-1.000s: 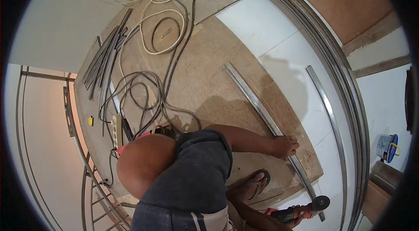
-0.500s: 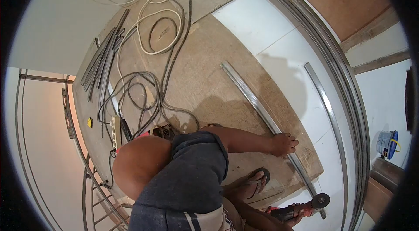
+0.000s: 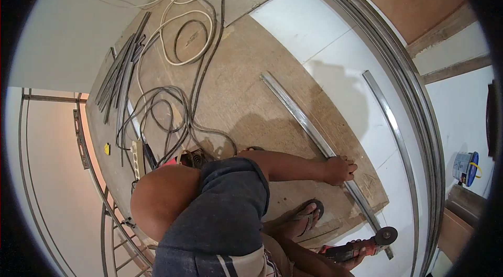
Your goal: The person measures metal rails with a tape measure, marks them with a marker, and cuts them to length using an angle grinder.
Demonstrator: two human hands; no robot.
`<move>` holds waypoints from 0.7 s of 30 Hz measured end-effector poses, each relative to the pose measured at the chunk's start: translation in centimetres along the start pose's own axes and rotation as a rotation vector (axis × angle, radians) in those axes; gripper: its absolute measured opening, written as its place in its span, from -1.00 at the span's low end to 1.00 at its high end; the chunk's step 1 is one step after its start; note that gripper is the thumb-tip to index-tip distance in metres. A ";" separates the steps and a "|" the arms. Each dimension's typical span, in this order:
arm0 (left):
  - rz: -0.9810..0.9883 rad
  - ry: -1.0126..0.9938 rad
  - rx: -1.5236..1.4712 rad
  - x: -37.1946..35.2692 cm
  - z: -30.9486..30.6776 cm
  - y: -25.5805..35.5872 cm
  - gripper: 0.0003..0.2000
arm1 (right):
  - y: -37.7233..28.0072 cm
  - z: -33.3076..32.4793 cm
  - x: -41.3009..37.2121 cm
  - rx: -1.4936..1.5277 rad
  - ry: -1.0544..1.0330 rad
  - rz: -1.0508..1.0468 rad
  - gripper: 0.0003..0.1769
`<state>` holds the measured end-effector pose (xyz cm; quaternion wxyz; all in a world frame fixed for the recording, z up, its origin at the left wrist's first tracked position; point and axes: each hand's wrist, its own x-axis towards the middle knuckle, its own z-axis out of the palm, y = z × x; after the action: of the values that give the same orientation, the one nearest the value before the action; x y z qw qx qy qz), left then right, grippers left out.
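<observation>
Neither my left hand nor my right hand is in view. A co-worker (image 3: 215, 209) in a dark shirt crouches below the camera. One hand of this person (image 3: 339, 170) is closed over a long metal bar (image 3: 298, 115) lying across the brown board. The other hand (image 3: 358, 256) is wrapped round a red and black angle grinder (image 3: 340, 252). The grinder's disc (image 3: 386, 235) is close to the bar's lower end; whether they touch cannot be made out.
Another metal strip (image 3: 390, 117) and long curved bars (image 3: 419, 114) lie at the right. Coiled cables (image 3: 167, 112) and thin metal pieces (image 3: 118, 75) spread over the board (image 3: 251, 57). A power strip (image 3: 138, 159) is by the co-worker's head, a bucket (image 3: 463, 168) far right.
The view has shifted slightly, moving most things a little left. The co-worker's hand stays on the bar, and the grinder remains near its lower end.
</observation>
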<state>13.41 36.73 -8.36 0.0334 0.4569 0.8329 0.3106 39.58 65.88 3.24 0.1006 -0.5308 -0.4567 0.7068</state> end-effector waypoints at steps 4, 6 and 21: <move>-0.007 -0.067 -0.054 0.0 -0.6 -0.2 -0.54 | 0.6 -1.7 1.0 0.010 0.027 -0.002 -0.41; -0.004 -0.071 -0.049 0.0 -0.8 -0.2 -0.54 | 1.2 -4.2 3.2 -0.069 -0.070 -0.034 -0.07; -0.040 -0.118 -0.149 0.3 -1.3 -0.5 -0.68 | 0.3 -0.5 -1.5 0.086 -0.364 -0.144 -0.78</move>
<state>12.44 36.19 -7.49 0.1225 0.4539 0.8130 0.3433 40.69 65.07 4.01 0.0893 -0.3554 -0.4736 0.8009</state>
